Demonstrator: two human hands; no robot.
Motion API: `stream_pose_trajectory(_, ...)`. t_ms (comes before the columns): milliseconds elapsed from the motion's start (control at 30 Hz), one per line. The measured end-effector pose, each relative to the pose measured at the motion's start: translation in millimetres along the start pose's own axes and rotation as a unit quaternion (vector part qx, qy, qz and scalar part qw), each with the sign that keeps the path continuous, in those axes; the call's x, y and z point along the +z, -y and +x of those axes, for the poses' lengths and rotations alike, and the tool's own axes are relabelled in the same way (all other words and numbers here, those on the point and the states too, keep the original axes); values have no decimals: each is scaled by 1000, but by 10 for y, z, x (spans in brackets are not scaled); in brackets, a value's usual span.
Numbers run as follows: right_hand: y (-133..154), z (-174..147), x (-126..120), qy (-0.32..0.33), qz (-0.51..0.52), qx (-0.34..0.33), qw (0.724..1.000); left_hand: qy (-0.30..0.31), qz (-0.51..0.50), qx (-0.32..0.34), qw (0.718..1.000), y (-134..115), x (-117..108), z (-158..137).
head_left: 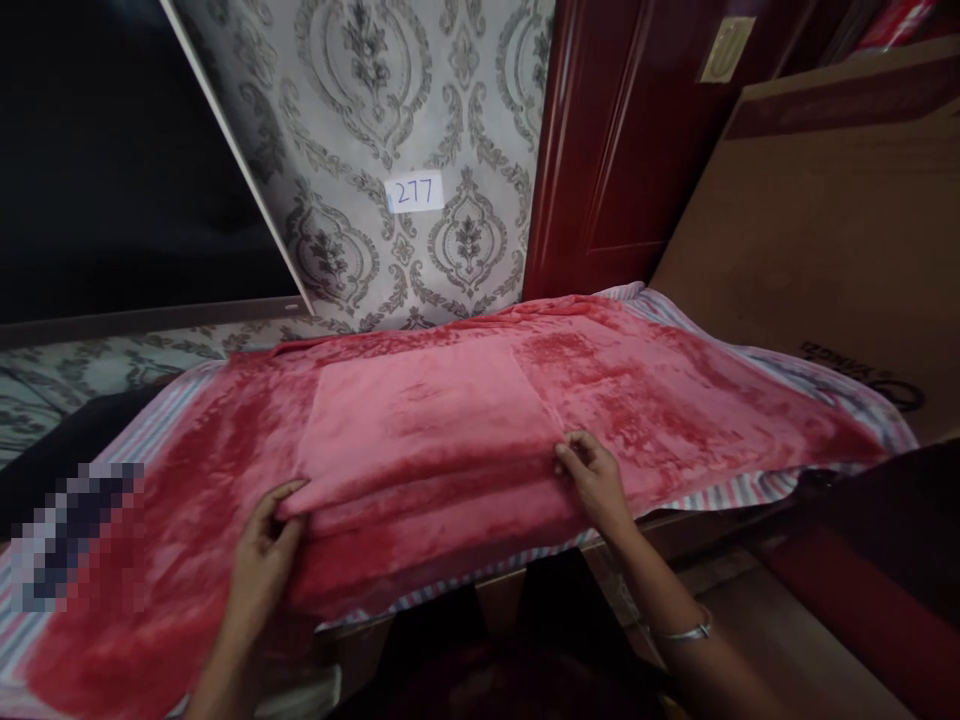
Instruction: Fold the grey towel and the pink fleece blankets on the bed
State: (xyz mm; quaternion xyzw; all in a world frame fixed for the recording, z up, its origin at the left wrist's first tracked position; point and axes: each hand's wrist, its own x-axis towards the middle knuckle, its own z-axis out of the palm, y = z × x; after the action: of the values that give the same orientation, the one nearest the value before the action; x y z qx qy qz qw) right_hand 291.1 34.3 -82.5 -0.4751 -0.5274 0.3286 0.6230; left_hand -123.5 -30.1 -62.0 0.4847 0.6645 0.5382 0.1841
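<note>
A pink plush cloth, roughly rectangular, lies on a larger red and pink plush blanket with a striped border. My left hand pinches the near left corner of the cloth between thumb and fingers. At the near right corner, my right hand grips the cloth the same way. Between my hands the near edge is raised slightly, with soft folds running across it. The far part of the cloth lies flat. A bracelet circles my right wrist.
Behind the blanket stands a patterned wall with a paper label reading 277. A dark screen is at the left. A red door and a large cardboard box stand at the right.
</note>
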Motion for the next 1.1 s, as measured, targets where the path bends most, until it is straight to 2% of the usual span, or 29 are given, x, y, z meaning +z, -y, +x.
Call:
stream_pose_trajectory(67, -77, -38, -14, 6, 6, 23, 1000, 7, -113, -78, 991, -2, -31, -1)
stream_pose_trajectory(167, -85, -41, -12, -7, -6, 14, 1000, -7, -262, -160, 952, -104, -51, 50)
stream_pose_trajectory(233, -28, -9, 3, -25, -44, -20, 999, 3, -290, -190, 938, -192, -35, 111)
stream_pose_trajectory(300, 50, 43, 28, -39, -95, -64, 993, 13, -276, -201, 940, -264, -1, 183)
stream_pose_trajectory(400, 152, 145, 85, -56, -158, -146, 975, 14, -205, -180, 962, -336, 56, 304)
stream_pose_trajectory(500, 194, 248, 148, -50, -188, -196, 961, 5, -109, -113, 988, -379, 117, 398)
stream_pose_trajectory(633, 173, 335, 160, 6, -161, -127, 979, 1, -48, -13, 999, -372, 206, 394)
stream_pose_trajectory(800, 70, 328, 53, -24, -84, -92, 992, -68, -4, 48, 997, -221, 245, 331)
stream_pose_trajectory(967, -143, 215, -10, 31, -85, -31, 995, -2, 68, 48, 997, -38, 214, 319)
stream_pose_trajectory(1100, -164, 182, -25, 45, -69, -21, 996, -6, 47, 23, 999, -48, 185, 278)
